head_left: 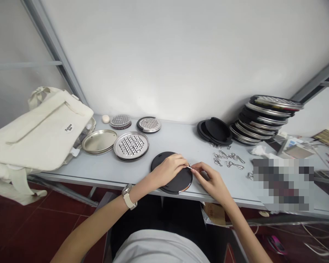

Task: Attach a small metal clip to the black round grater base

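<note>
I have right hand (208, 179) pinching thin metal piece (190, 167) at rim of black disc (178, 181); left hand (170, 168) lies across disc, probably steadying it, grasp I cannot tell. Disc rests at front edge of table (178, 137), presumably for reach; wire clips (234, 157) lie to right

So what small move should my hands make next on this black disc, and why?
Perhaps press the small metal piece gently against the edge of the black disc with your right hand: that hand holds it right at the rim, while your left hand lies across the disc, seemingly steadying it.
</note>
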{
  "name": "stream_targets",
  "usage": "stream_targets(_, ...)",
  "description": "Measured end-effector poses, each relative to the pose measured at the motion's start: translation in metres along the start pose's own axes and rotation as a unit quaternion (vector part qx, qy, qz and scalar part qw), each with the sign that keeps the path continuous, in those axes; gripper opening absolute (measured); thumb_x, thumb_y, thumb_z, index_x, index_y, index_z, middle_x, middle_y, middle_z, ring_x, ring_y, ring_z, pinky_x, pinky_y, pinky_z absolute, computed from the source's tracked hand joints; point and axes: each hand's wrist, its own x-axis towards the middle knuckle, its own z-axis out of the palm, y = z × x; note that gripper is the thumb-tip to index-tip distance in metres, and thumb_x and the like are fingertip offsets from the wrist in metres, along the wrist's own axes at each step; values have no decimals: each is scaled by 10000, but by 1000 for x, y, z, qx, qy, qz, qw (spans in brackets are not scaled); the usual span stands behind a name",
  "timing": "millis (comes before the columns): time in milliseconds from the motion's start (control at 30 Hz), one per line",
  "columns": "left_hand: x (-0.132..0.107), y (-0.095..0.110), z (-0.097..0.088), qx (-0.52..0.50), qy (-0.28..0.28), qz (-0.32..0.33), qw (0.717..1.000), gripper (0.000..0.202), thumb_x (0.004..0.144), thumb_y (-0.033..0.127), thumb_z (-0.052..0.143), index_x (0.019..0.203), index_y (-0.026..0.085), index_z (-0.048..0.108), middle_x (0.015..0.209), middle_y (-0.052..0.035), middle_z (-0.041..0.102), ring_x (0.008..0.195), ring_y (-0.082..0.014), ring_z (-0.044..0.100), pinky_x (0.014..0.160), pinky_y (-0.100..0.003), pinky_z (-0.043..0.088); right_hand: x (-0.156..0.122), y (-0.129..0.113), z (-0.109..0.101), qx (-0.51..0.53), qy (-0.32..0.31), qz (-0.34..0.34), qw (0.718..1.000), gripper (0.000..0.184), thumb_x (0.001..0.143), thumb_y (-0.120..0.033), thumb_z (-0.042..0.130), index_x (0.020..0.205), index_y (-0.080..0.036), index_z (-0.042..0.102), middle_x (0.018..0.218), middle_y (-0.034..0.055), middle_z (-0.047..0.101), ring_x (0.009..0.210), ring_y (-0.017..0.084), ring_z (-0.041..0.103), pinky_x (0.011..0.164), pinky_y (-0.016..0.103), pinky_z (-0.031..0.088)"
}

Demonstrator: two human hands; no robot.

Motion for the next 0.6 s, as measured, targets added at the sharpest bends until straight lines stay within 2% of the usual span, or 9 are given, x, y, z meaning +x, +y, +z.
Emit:
stream_targets(133, 1, 1, 1, 10, -7, 9, 1000, 187, 953, 133, 438, 926, 171, 619, 960, -34, 612, 939, -163, 570, 857, -267, 435, 2, 1, -3, 28, -36, 37, 998, 203, 937, -376, 505, 835, -205, 543, 711, -15, 518, 666, 150, 489, 641, 263, 409)
stream_targets(233, 1, 1, 2, 16, -7, 10, 1000, 141, 944, 148, 469, 997, 175, 597, 992, -37, 614, 975, -171, 563, 883, -280, 430, 2, 3, -5, 51, -48, 49, 996, 226, 939, -400, 493, 827, -205, 518, 701, -25, 480, 665, 145, 462, 637, 256, 395)
stream_targets(333, 0, 1, 3, 20, -5, -8, 1000, 178, 916, 202, 546, 1092, 173, 551, 1047, -53, 598, 1018, -189, 549, 908, -305, 432, 2, 6, -6, 75, -45, 60, 994, 248, 945, -422, 475, 829, -205, 501, 717, -21, 484, 681, 148, 463, 650, 257, 391)
stream_targets(400, -1, -1, 4, 25, -8, -13, 1000, 187, 911, 226, 562, 1089, 174, 540, 1044, -54, 586, 1025, -195, 542, 916, -316, 435, 3, 7, -4, 79, -40, 64, 994, 264, 944, -433, 472, 815, -204, 496, 715, -19, 485, 678, 149, 460, 651, 258, 386)
stream_targets(500, -1, -3, 6, 36, -14, -11, 999, 159, 921, 210, 539, 1076, 176, 537, 1034, -51, 569, 1028, -194, 536, 930, -326, 434, 4, 7, -2, 66, -18, 70, 995, 292, 943, -446, 464, 777, -205, 473, 693, -22, 475, 656, 147, 447, 631, 256, 373)
stream_targets(600, -2, -5, 8, 48, -16, -10, 999, 216, 928, 177, 509, 1144, 176, 517, 1087, -63, 546, 1077, -198, 521, 975, -340, 418, 5, 4, 0, 34, -20, 67, 997, 293, 947, -437, 456, 762, -209, 456, 646, -40, 427, 611, 137, 402, 596, 252, 343)
